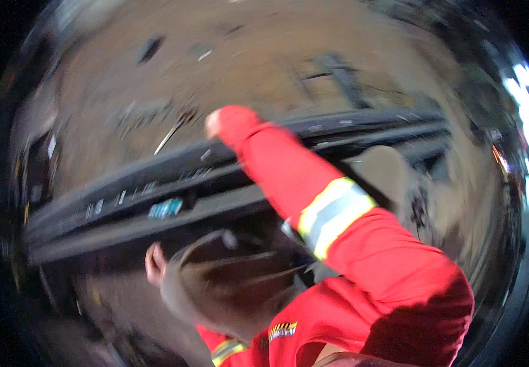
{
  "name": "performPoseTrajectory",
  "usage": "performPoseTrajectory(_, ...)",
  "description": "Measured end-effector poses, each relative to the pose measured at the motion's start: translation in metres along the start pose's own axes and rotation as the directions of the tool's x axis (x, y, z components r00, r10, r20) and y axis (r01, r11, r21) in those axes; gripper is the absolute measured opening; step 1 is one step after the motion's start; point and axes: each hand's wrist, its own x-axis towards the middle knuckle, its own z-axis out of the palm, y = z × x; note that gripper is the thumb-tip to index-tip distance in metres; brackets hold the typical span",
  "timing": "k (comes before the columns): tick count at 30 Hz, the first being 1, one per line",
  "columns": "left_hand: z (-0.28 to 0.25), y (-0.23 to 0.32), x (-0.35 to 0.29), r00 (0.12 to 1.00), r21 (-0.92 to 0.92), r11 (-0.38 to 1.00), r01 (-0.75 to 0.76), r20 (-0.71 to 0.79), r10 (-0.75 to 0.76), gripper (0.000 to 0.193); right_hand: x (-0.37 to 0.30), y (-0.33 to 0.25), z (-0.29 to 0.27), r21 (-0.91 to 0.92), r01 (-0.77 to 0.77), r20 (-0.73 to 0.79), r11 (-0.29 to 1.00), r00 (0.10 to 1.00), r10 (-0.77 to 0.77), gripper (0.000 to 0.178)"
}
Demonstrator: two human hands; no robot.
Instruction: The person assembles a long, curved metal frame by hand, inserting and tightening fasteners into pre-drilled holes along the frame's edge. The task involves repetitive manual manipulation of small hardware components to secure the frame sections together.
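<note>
My right arm, in a red sleeve with a yellow and silver reflective band (336, 215), reaches across long dark metal beams (136, 168). At its end my right hand (213, 124) is blurred and mostly hidden by the cuff, so its grip cannot be seen. Nearest to it, a long thin tool with a pale shaft (169, 137) lies on the brown surface. My left hand (155, 264) hangs low beside my bent knee (215, 287), its fingers smeared and partly covered. Just beyond that hand, a small teal item (166, 208) rests on the beams.
A dark grey metal-looking piece (344, 79) and a small dark block (151, 49) lie beyond the beams on the brown surface. Dark cables or scraps (420, 208) lie at the right. Bright lights (524, 104) glare at the far right.
</note>
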Motion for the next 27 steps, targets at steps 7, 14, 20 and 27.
performPoseTrajectory(7,-0.011,-0.004,0.036,0.964,-0.121,0.962,-0.245,-0.137,0.229,0.015,-0.074,0.003,-0.049,0.887,0.174,-0.28,0.428,0.939,0.2,0.014)
performPoseTrajectory(14,0.015,0.182,0.009,0.614,-0.175,0.634,-0.753,0.161,0.773,0.023,-0.283,0.003,-0.053,0.695,0.414,-0.35,-0.587,0.909,0.227,0.023)
performPoseTrajectory(20,0.108,0.273,-0.083,0.241,-0.199,0.574,-0.794,0.764,0.598,0.012,-0.398,0.021,-0.02,0.648,0.431,-0.263,-0.628,0.9,0.348,0.019)
performPoseTrajectory(27,0.23,0.206,-0.184,0.054,-0.151,0.982,-0.113,0.986,0.157,0.024,-0.413,0.049,0.041,0.751,0.55,-0.363,-0.364,0.805,0.469,0.007)
